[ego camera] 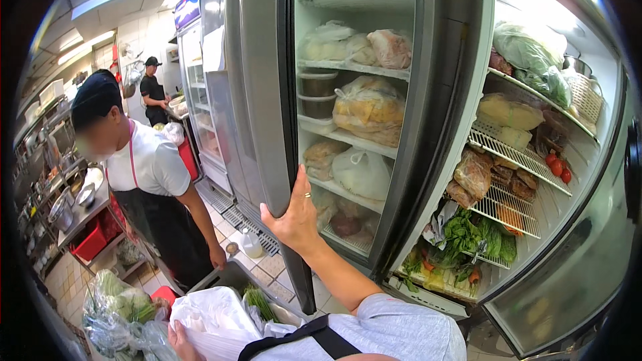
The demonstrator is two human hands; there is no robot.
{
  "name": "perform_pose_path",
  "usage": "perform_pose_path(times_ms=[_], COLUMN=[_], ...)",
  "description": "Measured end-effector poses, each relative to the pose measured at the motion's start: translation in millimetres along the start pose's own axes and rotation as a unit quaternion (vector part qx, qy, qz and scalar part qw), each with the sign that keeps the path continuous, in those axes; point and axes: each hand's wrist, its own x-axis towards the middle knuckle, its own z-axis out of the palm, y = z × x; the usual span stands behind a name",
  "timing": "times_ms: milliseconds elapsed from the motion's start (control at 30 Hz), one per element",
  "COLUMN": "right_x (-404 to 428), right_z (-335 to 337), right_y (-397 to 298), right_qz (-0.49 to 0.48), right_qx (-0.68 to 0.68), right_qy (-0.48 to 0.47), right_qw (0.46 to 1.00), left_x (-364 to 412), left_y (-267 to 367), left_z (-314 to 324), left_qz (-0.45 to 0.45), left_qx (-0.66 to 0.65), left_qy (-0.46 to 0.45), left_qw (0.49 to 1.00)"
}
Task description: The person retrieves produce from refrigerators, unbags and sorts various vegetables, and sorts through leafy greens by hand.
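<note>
My right hand (297,218), a ring on one finger, grips the edge of a grey refrigerator door (266,85), thumb on the near face. Beyond it, glass-fronted shelves hold bagged food (368,110) and lidded plastic tubs (317,84). Low at the left, my left hand (181,342) holds the side of a white plastic bag (215,316); its fingers are partly cut off by the picture's edge. Clear bags of green vegetables (120,301) lie beside it. A grey plastic crate (228,275) and thin green stalks (260,302) are just beyond the white bag.
A co-worker (150,170) in a dark apron stands at the left, one hand by the crate's rim. Another person (153,91) works farther back. At the right, an open refrigerator has wire shelves (521,155) of vegetables and wrapped food. A plastic jug (251,243) stands on the tiled floor.
</note>
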Motion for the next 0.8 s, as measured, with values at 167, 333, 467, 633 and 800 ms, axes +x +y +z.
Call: perform_pose_path(times_ms=[167, 333, 467, 633, 800], right_x=[-2, 0, 0, -8, -3], right_z=[8, 9, 0, -6, -39], right_y=[1, 0, 0, 20, 23], right_qz=[-0.001, -0.007, 0.002, 0.058, 0.043], right_qx=[0.006, -0.004, 0.010, 0.016, -0.061], right_qy=[-0.002, -0.002, -0.011, -0.044, 0.017], right_qw=[1.000, 1.000, 1.000, 0.997, 0.997], left_x=[3, 5, 3, -16, -34], left_y=[-10, -17, -16, 8, 45], left_z=[-9, -15, -19, -56, -101], left_qz=[-0.029, -0.056, -0.013, -0.058, 0.011], left_qx=[-0.032, -0.034, 0.069, 0.103, 0.078], left_qy=[-0.076, -0.085, -0.010, 0.083, 0.203], left_qw=[0.996, 0.994, 0.997, 0.989, 0.976])
